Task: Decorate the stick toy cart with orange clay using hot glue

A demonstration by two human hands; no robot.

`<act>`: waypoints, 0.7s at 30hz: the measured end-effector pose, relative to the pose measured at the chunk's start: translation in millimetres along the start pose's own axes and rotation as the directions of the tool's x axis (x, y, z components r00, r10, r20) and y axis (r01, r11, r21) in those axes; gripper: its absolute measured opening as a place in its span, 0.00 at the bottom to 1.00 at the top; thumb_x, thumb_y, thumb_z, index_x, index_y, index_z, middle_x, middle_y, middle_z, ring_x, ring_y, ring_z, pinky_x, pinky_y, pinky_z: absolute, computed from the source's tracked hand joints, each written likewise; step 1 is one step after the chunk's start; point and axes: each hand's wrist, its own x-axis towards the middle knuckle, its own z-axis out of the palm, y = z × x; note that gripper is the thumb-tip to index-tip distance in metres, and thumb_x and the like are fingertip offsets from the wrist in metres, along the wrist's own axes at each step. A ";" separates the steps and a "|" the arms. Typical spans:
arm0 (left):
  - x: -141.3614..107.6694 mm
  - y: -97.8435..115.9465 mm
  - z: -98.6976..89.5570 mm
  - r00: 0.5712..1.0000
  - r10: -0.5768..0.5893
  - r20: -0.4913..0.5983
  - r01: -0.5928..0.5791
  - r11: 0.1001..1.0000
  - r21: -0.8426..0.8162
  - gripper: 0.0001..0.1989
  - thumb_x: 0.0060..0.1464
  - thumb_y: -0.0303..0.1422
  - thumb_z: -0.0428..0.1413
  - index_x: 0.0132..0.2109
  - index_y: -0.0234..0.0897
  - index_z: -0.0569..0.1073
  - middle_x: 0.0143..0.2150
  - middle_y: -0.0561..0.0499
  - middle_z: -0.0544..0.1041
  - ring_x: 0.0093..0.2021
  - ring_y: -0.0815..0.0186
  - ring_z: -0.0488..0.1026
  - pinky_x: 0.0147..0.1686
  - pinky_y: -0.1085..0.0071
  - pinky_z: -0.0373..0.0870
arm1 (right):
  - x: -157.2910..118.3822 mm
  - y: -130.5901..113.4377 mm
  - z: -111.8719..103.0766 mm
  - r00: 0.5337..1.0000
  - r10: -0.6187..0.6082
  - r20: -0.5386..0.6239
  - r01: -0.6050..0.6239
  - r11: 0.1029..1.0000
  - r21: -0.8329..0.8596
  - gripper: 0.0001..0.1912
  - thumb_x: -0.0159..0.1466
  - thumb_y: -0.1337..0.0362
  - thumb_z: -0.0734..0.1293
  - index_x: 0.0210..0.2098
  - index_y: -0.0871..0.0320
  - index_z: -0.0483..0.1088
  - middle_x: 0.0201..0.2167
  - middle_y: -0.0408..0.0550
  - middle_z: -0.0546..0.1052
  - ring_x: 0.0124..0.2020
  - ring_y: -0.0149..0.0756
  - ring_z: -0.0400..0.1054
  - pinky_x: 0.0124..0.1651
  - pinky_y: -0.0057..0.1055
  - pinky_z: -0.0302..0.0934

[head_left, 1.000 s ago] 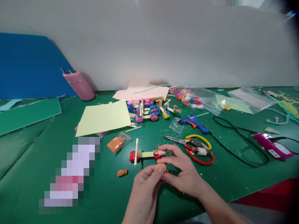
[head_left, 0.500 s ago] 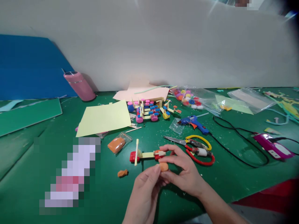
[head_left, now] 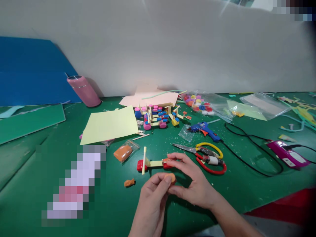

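My left hand pinches a small flattened piece of orange clay between thumb and fingers. Around its right side is my right hand, with fingers stretched and apart. Its thumb tip is close to the clay; whether it touches cannot be told. Its fingertips partly cover the right end of a small toy model, which has a pale stick as its bar, red end pieces and a crosswise stick at the left. An irregular lump of orange clay lies left of my hands, and a bagged orange clay block farther back.
Scissors and a blue glue gun lie to the right, with a cable running to a purple power strip. Behind are several finished toy models, yellow paper, a bag of bottle caps and a pink flask.
My right fingers have straightened and drawn apart from the clay, now covering more of the model's right end. The clay in my left hand has shifted slightly left and down.
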 end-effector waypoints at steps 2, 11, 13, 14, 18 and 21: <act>0.0 -0.1 0.0 1.000 -0.001 0.000 0.001 1.000 -0.003 0.06 0.40 0.29 0.63 0.26 0.31 0.74 0.23 0.53 0.72 0.25 0.75 0.64 0.28 0.79 0.63 | -0.4 -0.5 -0.5 1.000 0.002 0.001 -0.002 1.000 0.009 0.25 0.53 0.63 0.71 0.50 0.56 0.66 0.52 0.51 0.63 0.54 0.38 0.58 0.56 0.32 0.54; -1.5 -3.4 -1.4 0.999 -0.002 0.035 0.002 1.000 -0.004 0.08 0.40 0.32 0.63 0.29 0.31 0.76 0.25 0.51 0.73 0.27 0.72 0.66 0.31 0.76 0.65 | 0.1 -0.6 -0.7 0.999 -0.025 -0.046 0.026 0.999 0.020 0.12 0.55 0.66 0.69 0.40 0.54 0.71 0.49 0.49 0.65 0.51 0.37 0.61 0.51 0.31 0.58; -0.2 -4.6 -3.2 0.999 0.001 0.050 -0.001 1.000 0.006 0.07 0.40 0.31 0.63 0.27 0.31 0.75 0.24 0.52 0.72 0.27 0.72 0.65 0.30 0.77 0.64 | -0.2 -0.5 -0.7 0.999 -0.031 -0.037 0.031 0.999 0.013 0.12 0.55 0.66 0.68 0.40 0.53 0.71 0.49 0.48 0.65 0.51 0.37 0.61 0.51 0.31 0.58; 0.5 -4.8 -4.1 0.999 -0.002 0.054 0.002 1.000 0.005 0.07 0.39 0.31 0.63 0.26 0.31 0.75 0.24 0.53 0.72 0.26 0.73 0.65 0.29 0.77 0.64 | -0.5 -0.7 -0.8 0.999 -0.032 -0.028 0.033 0.999 0.009 0.13 0.55 0.66 0.68 0.41 0.53 0.71 0.50 0.48 0.65 0.51 0.37 0.61 0.52 0.31 0.58; 2.1 -2.5 -6.8 0.998 -0.031 0.048 0.032 0.999 -0.013 0.06 0.41 0.30 0.62 0.26 0.32 0.74 0.24 0.53 0.71 0.26 0.74 0.63 0.29 0.79 0.62 | -2.6 -2.3 -3.5 1.000 -0.015 0.022 0.015 1.000 -0.011 0.26 0.53 0.63 0.70 0.51 0.53 0.64 0.53 0.50 0.63 0.54 0.38 0.58 0.56 0.32 0.54; 1.6 0.4 -8.8 0.996 -0.044 0.075 0.046 0.999 -0.020 0.05 0.44 0.31 0.60 0.27 0.32 0.74 0.25 0.52 0.71 0.27 0.72 0.65 0.31 0.76 0.64 | -5.7 -0.2 -8.3 1.000 0.004 -0.022 -0.005 1.000 -0.016 0.28 0.54 0.63 0.70 0.53 0.52 0.61 0.53 0.50 0.62 0.55 0.40 0.57 0.56 0.34 0.54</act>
